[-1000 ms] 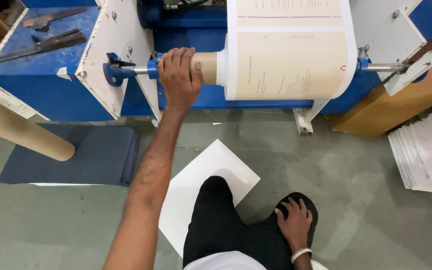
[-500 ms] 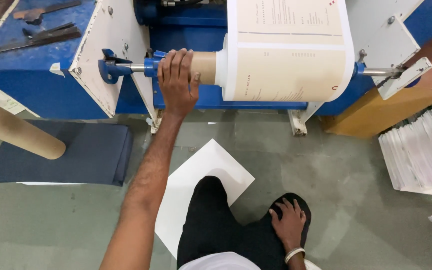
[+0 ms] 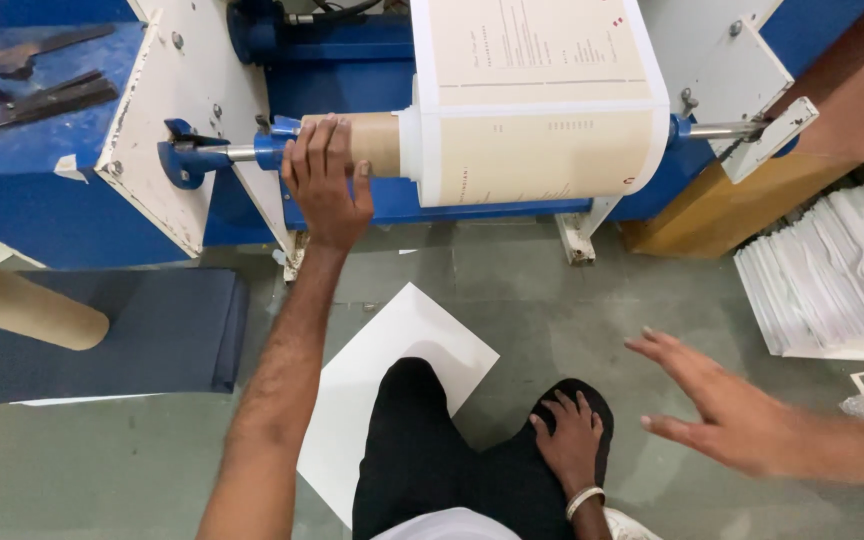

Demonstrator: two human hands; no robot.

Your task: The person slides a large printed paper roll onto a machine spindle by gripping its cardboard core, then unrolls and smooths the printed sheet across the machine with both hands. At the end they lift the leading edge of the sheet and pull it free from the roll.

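Left grip: my left hand (image 3: 324, 185) was wrapped over the top of the cardboard core (image 3: 377, 140), fingers curled round it and thumb on the near side, holding it firmly.
Right grip: my right hand (image 3: 567, 440) held nothing. It lay flat with spread fingers on my black-trousered knee (image 3: 422, 450), well below and to the right of the left grip.
Where the roll was: the printed paper roll (image 3: 542, 150) sat on that core, just right of my grip, and was carried on the steel shaft (image 3: 242, 153) of the blue machine (image 3: 52, 210).
Left of the grip: the bare shaft ran into a blue end clamp (image 3: 182, 160) in the white side plate.
Another person: an open hand (image 3: 727, 410) reached in from the right, low and well apart from the roll, touching nothing.
Below the grip: a white sheet (image 3: 392, 340) lay on the floor, partly under my leg.
Step, as I judged it: steadying the core on its shaft. Whether I was turning or sliding it, I could not tell.
What the next move called for: a steady hold near the roll's edge, with fingers kept clear of the clamp and side plate.
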